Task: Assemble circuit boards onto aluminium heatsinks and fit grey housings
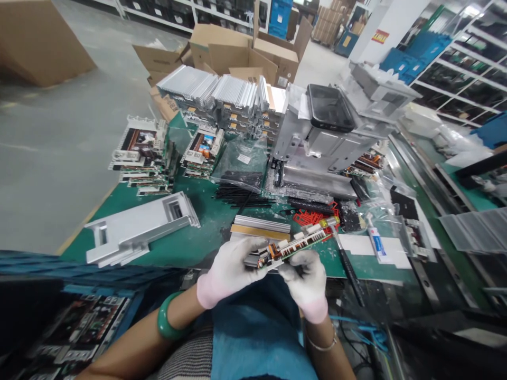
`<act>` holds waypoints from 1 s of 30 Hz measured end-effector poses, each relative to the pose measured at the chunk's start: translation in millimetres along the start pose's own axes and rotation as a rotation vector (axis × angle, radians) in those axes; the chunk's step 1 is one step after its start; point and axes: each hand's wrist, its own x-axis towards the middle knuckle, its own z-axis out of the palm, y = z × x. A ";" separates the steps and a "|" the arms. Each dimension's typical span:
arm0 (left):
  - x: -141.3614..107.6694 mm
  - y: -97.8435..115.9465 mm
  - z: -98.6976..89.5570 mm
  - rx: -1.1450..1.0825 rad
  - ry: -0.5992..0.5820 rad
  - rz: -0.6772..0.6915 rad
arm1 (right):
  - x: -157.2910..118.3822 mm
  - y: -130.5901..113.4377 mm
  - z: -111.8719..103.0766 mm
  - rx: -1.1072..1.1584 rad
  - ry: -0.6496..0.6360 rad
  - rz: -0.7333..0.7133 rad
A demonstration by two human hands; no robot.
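Observation:
My left hand [233, 267] and my right hand [304, 275], both in white gloves with pink cuffs, grip a long, narrow circuit board [287, 253] from either side. The board runs up and to the right, with orange and dark components along it. My gloved fingers hide parts of its lower end. Just beyond my right hand, a screwdriver with a yellow handle [329, 224] lies on the green workbench mat [190, 243]. A stack of silver and gold strips [260, 228] sits just above my hands.
Stacked circuit boards [142, 153] and finned aluminium heat sinks [214, 92] stand farther back. A silver metal housing [320, 148] rises at the back right. A silver bracket [138, 227] lies at the left, and red plastic parts [312, 216] lie near the middle. Cardboard boxes [245, 58] stand behind.

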 end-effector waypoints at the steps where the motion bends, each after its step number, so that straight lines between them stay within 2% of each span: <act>1: -0.5 0.1 1.2 0.021 0.008 0.030 | -0.8 0.8 -0.4 0.001 -0.013 0.024; 4: -2.6 -2.3 3.8 0.123 0.049 0.124 | -1.1 -2.1 -0.4 -0.033 0.007 0.105; 6: -3.5 -7.4 0.3 0.193 0.038 0.185 | 0.7 -5.9 -4.5 -0.046 0.011 0.084; 7: -3.6 -11.0 -4.1 0.226 0.010 0.216 | 1.9 -7.2 -9.3 -0.041 -0.027 0.046; 10: -1.8 -22.7 -27.0 0.329 -0.091 0.358 | 5.7 -4.9 -35.4 0.036 -0.193 -0.079; 12: 0.4 -27.8 -45.8 0.391 -0.107 0.499 | 8.5 1.6 -57.0 0.072 -0.148 -0.090; 14: 2.9 -28.4 -61.6 0.427 -0.109 0.644 | 12.9 8.3 -74.4 -0.020 -0.058 -0.049; 16: 5.2 -24.4 -71.5 0.455 -0.135 0.770 | 18.8 11.7 -83.5 -0.187 -0.120 -0.015; 18: 6.5 -18.4 -75.6 0.487 -0.177 0.861 | 25.2 10.2 -84.0 -0.298 -0.305 -0.005; 20: 6.4 -12.9 -75.9 0.511 -0.215 0.891 | 30.4 5.3 -79.0 -0.337 -0.490 -0.007; 23: 4.9 -8.7 -74.8 0.496 -0.252 0.883 | 34.9 -2.7 -69.3 -0.386 -0.655 -0.009; 28: 5.7 -8.2 -74.9 0.501 -0.223 0.943 | 36.2 -7.6 -60.2 -0.356 -0.644 -0.029; 30: 7.7 -8.7 -74.9 0.515 -0.196 0.889 | 35.1 -6.9 -58.4 -0.356 -0.586 -0.027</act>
